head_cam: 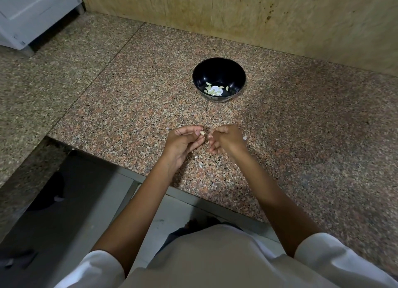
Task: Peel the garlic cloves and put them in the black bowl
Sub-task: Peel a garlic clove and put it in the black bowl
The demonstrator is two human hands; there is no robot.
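Note:
A black bowl (219, 72) stands on the granite counter with several peeled garlic cloves (213, 90) lying in its bottom. Nearer to me, my left hand (183, 143) pinches a small garlic clove (202, 133) between thumb and fingertips. My right hand (226, 139) is just to its right, fingers curled; what it holds, if anything, is hidden. The two hands nearly touch, about a hand's length in front of the bowl.
Bits of garlic skin (200, 164) lie on the speckled granite counter (301, 136) under and beside my hands, one scrap (244, 138) by my right hand. A tan wall (258, 18) rises behind the bowl. The counter's front edge (150, 177) runs below my forearms.

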